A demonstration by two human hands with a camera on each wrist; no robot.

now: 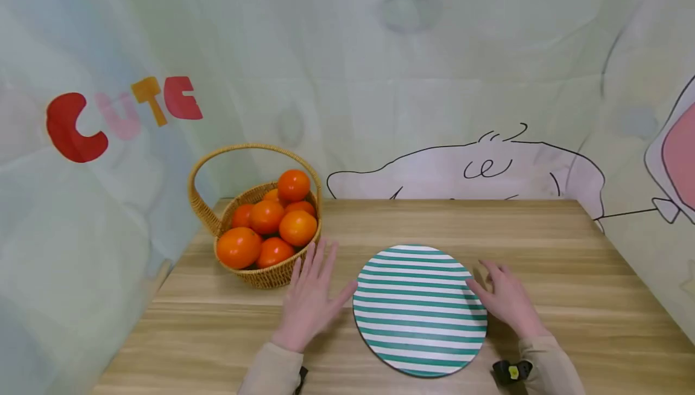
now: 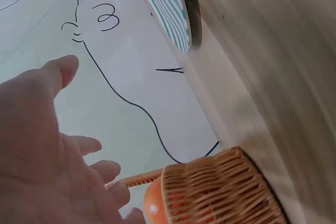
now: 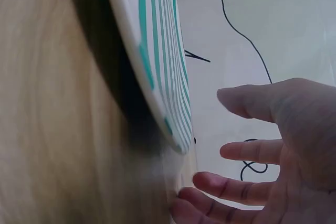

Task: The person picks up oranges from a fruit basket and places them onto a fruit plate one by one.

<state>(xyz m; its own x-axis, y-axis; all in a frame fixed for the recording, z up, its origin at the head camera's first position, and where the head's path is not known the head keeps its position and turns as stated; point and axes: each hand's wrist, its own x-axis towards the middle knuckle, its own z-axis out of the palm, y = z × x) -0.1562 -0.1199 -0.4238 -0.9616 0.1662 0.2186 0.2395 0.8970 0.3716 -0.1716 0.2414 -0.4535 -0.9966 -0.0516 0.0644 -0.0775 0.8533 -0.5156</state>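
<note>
A round board (image 1: 420, 310) with green and white stripes lies on the wooden table in the head view. My left hand (image 1: 312, 307) is at its left side, fingers spread and holding nothing, the thumb pointing at the board's edge. Just beyond those fingertips stands a wicker basket (image 1: 271, 277) with a tall handle, full of orange-red fruits (image 1: 267, 217) that look like persimmons or tomatoes. At the board's right edge is my right hand (image 1: 507, 301), fingers loosely bent and nothing in them. The right wrist view shows a gap between this hand (image 3: 273, 150) and the striped board (image 3: 157, 61).
The wooden table (image 1: 586, 274) extends right of the board and in front of the basket. Behind it hangs a pale curtain (image 1: 347, 81) with cartoon drawings and coloured letters. A dark band with a yellow mark (image 1: 513, 372) is on the right wrist.
</note>
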